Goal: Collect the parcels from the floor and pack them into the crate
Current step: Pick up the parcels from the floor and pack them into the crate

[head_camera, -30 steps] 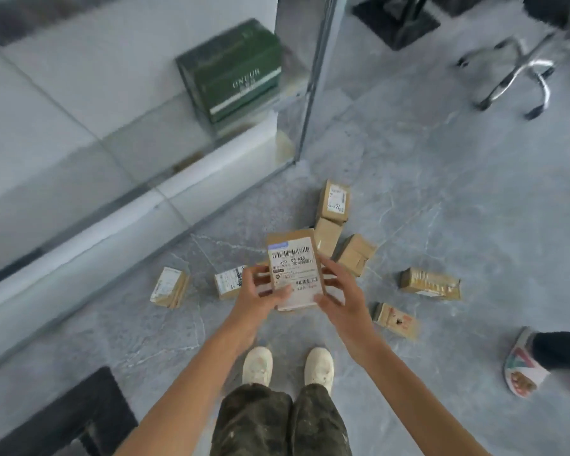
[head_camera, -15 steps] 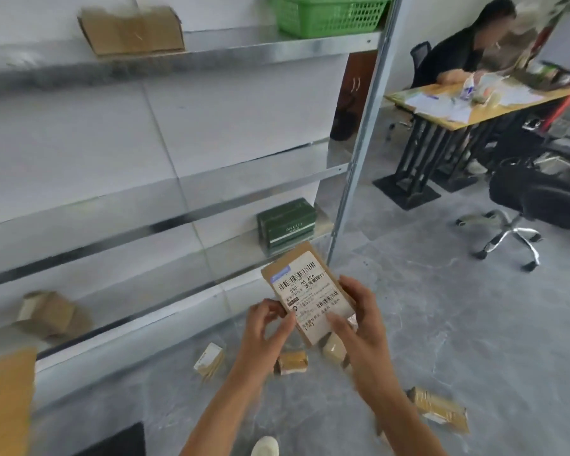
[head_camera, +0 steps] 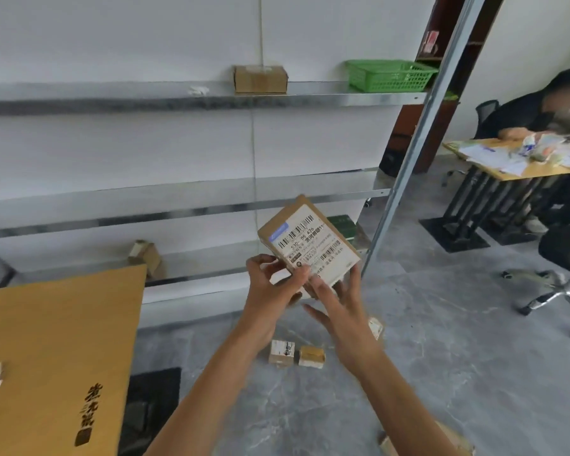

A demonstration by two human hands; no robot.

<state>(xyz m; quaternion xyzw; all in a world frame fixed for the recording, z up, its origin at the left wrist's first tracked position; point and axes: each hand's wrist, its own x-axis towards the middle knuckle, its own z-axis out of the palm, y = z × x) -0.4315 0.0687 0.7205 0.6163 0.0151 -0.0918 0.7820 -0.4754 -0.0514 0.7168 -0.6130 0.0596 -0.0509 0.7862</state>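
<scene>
A flat brown parcel (head_camera: 310, 245) with a white barcode label is held up in front of the shelves, tilted to the right. My left hand (head_camera: 270, 287) pinches its lower left corner, thumb on the label. My right hand (head_camera: 339, 304) grips its lower right edge, thumb in front and fingers behind. More small parcels lie on the grey floor below: two side by side (head_camera: 282, 353) (head_camera: 311, 356), one partly hidden behind my right wrist (head_camera: 375, 328), and one at the bottom edge (head_camera: 448, 439). A green plastic crate (head_camera: 389, 75) stands on the top shelf at the right.
Metal shelves (head_camera: 211, 100) run along the white wall, carrying a cardboard box (head_camera: 260, 79), a smaller box (head_camera: 145, 256) and a green box (head_camera: 343, 225). A large brown cardboard surface (head_camera: 56, 357) fills the lower left. A person sits at a desk (head_camera: 507, 166) at the right, near an office chair (head_camera: 566, 278).
The view has swung up from the floor to the shelves. Both hands have lifted the labelled parcel higher and tilted it to the right.
</scene>
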